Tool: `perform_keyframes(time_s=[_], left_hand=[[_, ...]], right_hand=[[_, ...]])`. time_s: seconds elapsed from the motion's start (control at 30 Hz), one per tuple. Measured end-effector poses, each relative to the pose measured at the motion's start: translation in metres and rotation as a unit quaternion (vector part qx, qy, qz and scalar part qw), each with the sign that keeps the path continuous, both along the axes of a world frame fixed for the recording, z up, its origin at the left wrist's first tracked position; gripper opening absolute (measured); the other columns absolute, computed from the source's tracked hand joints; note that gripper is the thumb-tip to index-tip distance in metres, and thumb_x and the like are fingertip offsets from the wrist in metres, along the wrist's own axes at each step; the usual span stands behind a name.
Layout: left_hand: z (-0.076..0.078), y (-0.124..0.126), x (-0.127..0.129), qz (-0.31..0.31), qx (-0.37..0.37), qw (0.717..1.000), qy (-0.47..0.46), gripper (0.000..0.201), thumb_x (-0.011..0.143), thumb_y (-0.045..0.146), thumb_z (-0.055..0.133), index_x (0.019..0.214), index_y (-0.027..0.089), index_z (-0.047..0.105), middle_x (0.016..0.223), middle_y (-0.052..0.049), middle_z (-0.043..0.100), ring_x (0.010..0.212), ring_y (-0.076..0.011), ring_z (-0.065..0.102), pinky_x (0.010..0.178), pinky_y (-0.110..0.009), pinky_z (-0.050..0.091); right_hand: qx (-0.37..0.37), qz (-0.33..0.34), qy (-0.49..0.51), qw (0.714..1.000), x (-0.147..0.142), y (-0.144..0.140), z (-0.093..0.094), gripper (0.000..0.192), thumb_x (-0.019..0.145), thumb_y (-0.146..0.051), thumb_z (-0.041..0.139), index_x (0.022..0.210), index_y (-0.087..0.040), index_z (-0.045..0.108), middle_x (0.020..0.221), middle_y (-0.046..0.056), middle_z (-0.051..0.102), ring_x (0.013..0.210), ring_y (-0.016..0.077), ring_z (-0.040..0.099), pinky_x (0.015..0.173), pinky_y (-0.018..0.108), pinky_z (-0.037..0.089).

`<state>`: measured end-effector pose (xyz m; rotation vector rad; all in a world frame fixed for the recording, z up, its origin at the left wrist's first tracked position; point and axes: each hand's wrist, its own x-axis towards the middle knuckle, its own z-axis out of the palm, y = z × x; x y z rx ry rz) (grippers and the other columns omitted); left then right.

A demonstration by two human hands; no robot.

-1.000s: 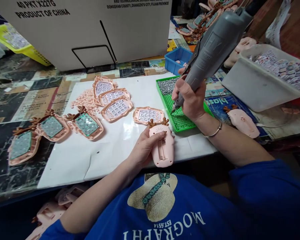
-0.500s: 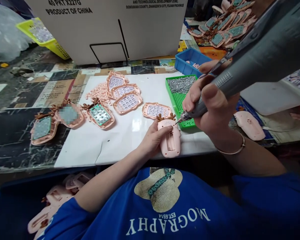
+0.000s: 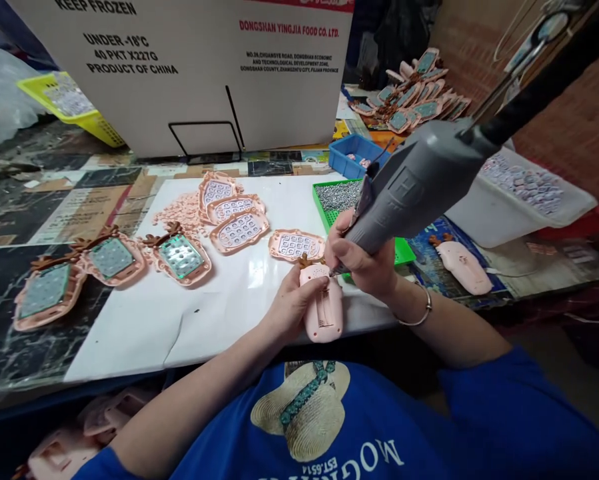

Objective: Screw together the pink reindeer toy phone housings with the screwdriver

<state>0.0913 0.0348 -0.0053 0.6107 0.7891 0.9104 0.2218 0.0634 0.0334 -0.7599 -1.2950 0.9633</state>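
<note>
My left hand (image 3: 295,300) is closed around a pink toy phone (image 3: 324,313) with brown antlers, its back and open battery slot facing up at the table's front edge. My right hand (image 3: 366,263) grips a grey electric screwdriver (image 3: 404,187), tilted so its tip meets the upper right corner of the toy phone's back. Behind my right hand lies a green tray (image 3: 324,200) of small metal screws (image 3: 339,195). Open front shells (image 3: 240,232) with keypads lie on the white board (image 3: 239,307), one of them (image 3: 296,245) just beyond the toy phone.
Several shells with circuit boards (image 3: 182,259) lie at left, more in a pile (image 3: 414,100) at back right. A large carton (image 3: 204,80) stands behind. A blue bin (image 3: 354,157), a white tub (image 3: 509,200) and another pink toy phone (image 3: 464,267) are at right.
The view has shifted, showing more of the carton and the right side. My right hand has brought the screwdriver lower and closer, its tip now at the toy phone's corner.
</note>
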Motion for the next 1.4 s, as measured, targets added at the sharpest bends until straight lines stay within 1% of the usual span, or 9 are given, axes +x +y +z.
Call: perform_keyframes(time_s=[0.1,0.23,0.33,0.43,0.57,0.83,1.1,1.2,1.4], left_hand=[[0.001,0.0,0.001,0.0,0.006,1.0,0.001,0.054,0.069,0.025,0.085,0.114,0.018,0.058,0.101,-0.003,0.074,0.081,-0.0152,0.068,0.08,-0.029,0.054],[0.004,-0.003,-0.002,-0.02,-0.007,1.0,0.016,0.051,0.069,0.026,0.085,0.111,0.018,0.057,0.094,-0.002,0.072,0.077,-0.0159,0.068,0.077,-0.031,0.055],[0.006,-0.01,-0.011,-0.082,-0.042,0.995,0.028,0.044,0.071,0.026,0.084,0.103,0.019,0.056,0.088,-0.002,0.07,0.076,-0.017,0.068,0.075,-0.031,0.054],[0.008,-0.018,-0.019,-0.152,-0.053,0.987,0.01,0.04,0.071,0.023,0.084,0.101,0.017,0.059,0.092,-0.004,0.071,0.079,-0.016,0.067,0.075,-0.029,0.052],[0.009,-0.023,-0.022,-0.197,-0.054,0.979,-0.024,0.043,0.073,0.022,0.084,0.11,0.017,0.064,0.099,-0.005,0.072,0.085,-0.0149,0.066,0.08,-0.027,0.051],[0.004,-0.015,-0.019,-0.107,-0.051,0.992,-0.033,0.037,0.08,0.027,0.079,0.111,0.018,0.063,0.102,-0.006,0.071,0.088,-0.018,0.066,0.082,-0.03,0.051],[0.002,-0.011,-0.018,-0.098,-0.047,0.994,-0.021,0.04,0.079,0.029,0.08,0.112,0.017,0.061,0.101,-0.005,0.071,0.085,-0.0165,0.065,0.08,-0.029,0.052],[0.001,-0.01,-0.018,-0.093,-0.048,0.994,-0.008,0.042,0.078,0.028,0.081,0.113,0.017,0.061,0.1,-0.005,0.071,0.084,-0.0163,0.065,0.079,-0.03,0.052],[0.002,-0.01,-0.015,-0.085,-0.043,0.995,-0.012,0.045,0.073,0.023,0.083,0.111,0.017,0.062,0.1,-0.006,0.072,0.083,-0.0166,0.066,0.084,-0.032,0.051]], right_hand=[[0.036,-0.002,0.057,0.998,0.002,0.0,0.004,0.034,0.077,-0.049,0.084,0.088,-0.026,0.062,0.059,-0.007,0.052,0.043,0.0114,0.048,0.043,0.029,0.043],[0.061,0.032,0.08,0.994,0.016,0.008,0.025,0.029,0.08,-0.044,0.082,0.1,-0.028,0.067,0.064,-0.007,0.053,0.043,0.0105,0.048,0.042,0.027,0.039],[0.139,-0.042,0.096,0.985,0.031,0.023,0.036,0.024,0.081,-0.04,0.083,0.098,-0.029,0.07,0.066,-0.006,0.053,0.043,0.0103,0.047,0.042,0.029,0.036],[0.124,-0.132,0.052,0.982,0.043,0.041,0.03,0.028,0.079,-0.048,0.084,0.095,-0.033,0.066,0.063,-0.007,0.052,0.047,0.013,0.048,0.047,0.031,0.04],[0.081,-0.156,0.032,0.984,0.046,0.057,0.009,0.036,0.075,-0.056,0.084,0.095,-0.036,0.061,0.057,-0.009,0.05,0.046,0.0147,0.046,0.048,0.032,0.039],[0.101,-0.138,0.026,0.985,0.041,0.069,-0.01,0.037,0.079,-0.051,0.082,0.099,-0.031,0.058,0.058,-0.01,0.054,0.044,0.0124,0.049,0.046,0.03,0.039],[0.092,-0.17,-0.007,0.981,0.042,0.072,-0.014,0.039,0.077,-0.06,0.079,0.097,-0.034,0.057,0.055,-0.009,0.05,0.043,0.0148,0.046,0.048,0.033,0.04],[0.098,-0.171,0.0,0.98,0.042,0.068,-0.004,0.039,0.075,-0.061,0.08,0.095,-0.036,0.059,0.056,-0.009,0.05,0.045,0.0148,0.046,0.048,0.033,0.041],[0.15,-0.124,0.08,0.978,0.017,0.035,0.041,0.029,0.076,-0.046,0.081,0.091,-0.028,0.065,0.059,-0.008,0.046,0.041,0.0113,0.045,0.04,0.029,0.035]])
